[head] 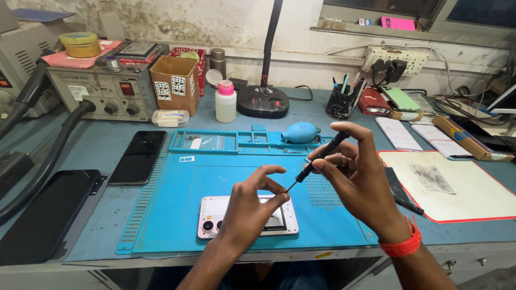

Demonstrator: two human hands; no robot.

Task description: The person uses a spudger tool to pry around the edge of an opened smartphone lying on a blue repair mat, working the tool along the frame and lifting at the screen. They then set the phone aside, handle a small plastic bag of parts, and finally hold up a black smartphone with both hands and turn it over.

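Pressed down on one opened phone (212, 217) in the middle of the blue mat (161, 215) with left hand (250, 207), fingers curled. Pinched one thin screwdriver (317, 158) in right hand (357, 177), tip just above the phone. Could slip and scratch the inside, probably. Counted two dark phones (137, 157) left of the mat.

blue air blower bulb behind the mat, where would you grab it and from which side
Take the blue air blower bulb around its round, fat body, fingers coming down from above. It lies on its side at the back of the blue repair mat, nozzle pointing right, so the wide bulb is probably the surest hold.
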